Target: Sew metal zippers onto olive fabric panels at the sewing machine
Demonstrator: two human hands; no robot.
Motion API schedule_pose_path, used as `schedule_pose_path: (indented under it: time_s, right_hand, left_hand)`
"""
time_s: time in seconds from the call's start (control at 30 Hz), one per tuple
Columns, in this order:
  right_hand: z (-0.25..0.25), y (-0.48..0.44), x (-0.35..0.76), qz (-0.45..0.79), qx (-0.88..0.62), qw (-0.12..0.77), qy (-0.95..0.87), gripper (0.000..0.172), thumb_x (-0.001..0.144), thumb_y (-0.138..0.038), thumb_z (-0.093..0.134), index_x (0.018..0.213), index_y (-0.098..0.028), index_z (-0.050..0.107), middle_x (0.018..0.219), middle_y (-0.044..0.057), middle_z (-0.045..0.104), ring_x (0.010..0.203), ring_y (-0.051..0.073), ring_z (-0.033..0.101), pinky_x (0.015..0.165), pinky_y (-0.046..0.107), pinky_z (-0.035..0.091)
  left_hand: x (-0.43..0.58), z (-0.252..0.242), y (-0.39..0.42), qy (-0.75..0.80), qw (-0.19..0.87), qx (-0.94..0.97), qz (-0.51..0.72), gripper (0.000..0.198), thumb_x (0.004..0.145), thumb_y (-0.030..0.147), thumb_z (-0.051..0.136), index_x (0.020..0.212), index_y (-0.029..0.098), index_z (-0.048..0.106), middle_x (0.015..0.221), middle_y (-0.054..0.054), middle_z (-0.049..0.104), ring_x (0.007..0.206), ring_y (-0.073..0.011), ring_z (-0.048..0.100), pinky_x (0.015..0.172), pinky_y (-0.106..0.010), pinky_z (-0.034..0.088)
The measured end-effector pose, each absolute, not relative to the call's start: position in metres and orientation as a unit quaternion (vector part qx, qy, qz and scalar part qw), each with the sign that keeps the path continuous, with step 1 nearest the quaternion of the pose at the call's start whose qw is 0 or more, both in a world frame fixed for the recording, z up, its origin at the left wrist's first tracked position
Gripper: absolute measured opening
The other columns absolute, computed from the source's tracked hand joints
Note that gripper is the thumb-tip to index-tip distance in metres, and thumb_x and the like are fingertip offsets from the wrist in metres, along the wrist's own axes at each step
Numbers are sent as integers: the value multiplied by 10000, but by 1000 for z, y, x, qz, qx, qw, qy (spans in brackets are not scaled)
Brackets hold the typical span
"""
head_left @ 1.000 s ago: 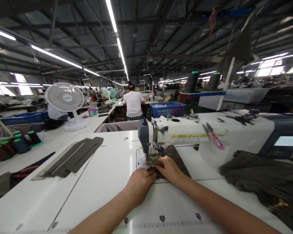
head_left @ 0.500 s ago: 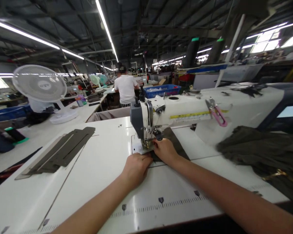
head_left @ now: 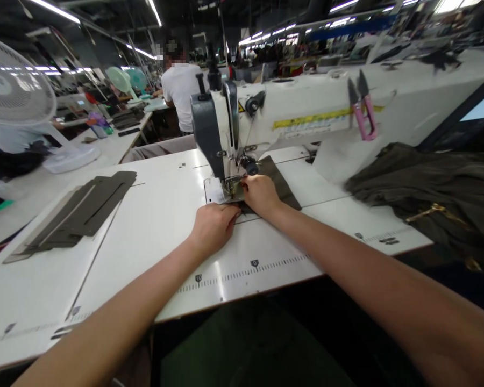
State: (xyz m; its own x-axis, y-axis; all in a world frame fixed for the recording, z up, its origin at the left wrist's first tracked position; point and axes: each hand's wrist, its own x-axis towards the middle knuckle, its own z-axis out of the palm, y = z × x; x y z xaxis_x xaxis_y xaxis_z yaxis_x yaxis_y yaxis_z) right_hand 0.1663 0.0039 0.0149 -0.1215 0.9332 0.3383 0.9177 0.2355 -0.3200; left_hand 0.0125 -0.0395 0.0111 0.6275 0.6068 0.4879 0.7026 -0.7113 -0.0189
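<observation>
A dark olive fabric piece (head_left: 283,188) lies under the needle area of a white-and-grey sewing machine (head_left: 226,140). At its near left edge my left hand (head_left: 214,224) is closed, fingers pressed together on the cloth, with the fingertips partly hidden. Just right of the presser foot (head_left: 231,189), my right hand (head_left: 261,194) pinches the cloth with bent fingers. Part of the fabric is covered by that hand.
Cut olive fabric pieces (head_left: 86,212) are stacked on the left of the table. A crumpled olive garment (head_left: 439,188) with a gold zip lies to the right. Pink-handled thread snips (head_left: 363,110) rest against the machine arm. A white fan (head_left: 16,86) stands left; a person (head_left: 182,94) sits ahead.
The view has tilted down, so the table and machine sit higher in it and the near table edge shows. Both hands stay at the fabric beside the needle, with little visible movement.
</observation>
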Motion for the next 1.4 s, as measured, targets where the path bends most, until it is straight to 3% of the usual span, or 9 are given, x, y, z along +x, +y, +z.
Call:
schedule_pose_path:
  time_s: [0.27, 0.5, 0.73, 1.0, 1.2, 1.33, 1.4]
  right_hand:
    - [11, 7, 161, 24, -643, 253, -723, 215, 785, -184, 462, 855, -97, 645, 894, 165, 660, 804, 244, 609, 679, 280, 407]
    - [11, 12, 167, 89, -647, 274, -706, 152, 741, -198, 546, 812, -167, 676, 773, 33, 695, 728, 142, 630, 611, 180, 414]
    - [11, 11, 162, 85, -704, 270, -651, 181, 722, -305, 555, 788, -207, 692, 733, 40, 694, 721, 190, 647, 553, 222, 428]
    - [10, 17, 154, 62, -742, 245, -621, 267, 782, -314, 497, 873, -152, 689, 831, 141, 681, 806, 245, 640, 648, 301, 468]
    - [20, 0, 168, 71, -655, 256, -708, 178, 774, -215, 516, 805, -166, 685, 757, 78, 682, 752, 203, 642, 639, 270, 473]
    - [20, -30, 183, 69, -541, 272, -793, 127, 756, -160, 557, 771, -182, 681, 866, 46, 679, 873, 165, 609, 782, 257, 465]
    - [15, -43, 187, 62, -489, 283, -823, 153, 764, -166, 565, 868, -168, 678, 1020, 68, 654, 1003, 174, 565, 887, 284, 434]
  left_hand:
    - [15, 13, -43, -373, 106, -906, -172, 210, 793, 153, 441, 825, 166, 648, 756, -52, 683, 638, -202, 611, 597, -312, 460]
    - [15, 13, -47, -394, 117, -893, -181, 197, 823, 145, 441, 850, 170, 634, 736, -42, 672, 627, -193, 604, 593, -304, 461]
    - [14, 18, -50, -389, 113, -899, -165, 170, 791, 109, 467, 809, 169, 625, 752, -39, 667, 623, -181, 594, 607, -300, 459]
    - [14, 17, -50, -389, 87, -903, -158, 174, 759, 83, 485, 807, 160, 633, 759, -51, 669, 632, -197, 594, 615, -317, 459]
    - [8, 20, -62, -374, 86, -904, -186, 138, 835, 150, 492, 839, 173, 627, 779, -28, 664, 690, -167, 608, 656, -287, 476]
    - [-5, 22, -75, -382, 80, -892, -228, 116, 853, 233, 504, 897, 167, 590, 865, -51, 635, 798, -180, 601, 731, -328, 486]
    - [-10, 22, -75, -421, 76, -868, -251, 249, 801, 245, 574, 1024, 138, 549, 995, -104, 613, 917, -227, 583, 774, -378, 495]
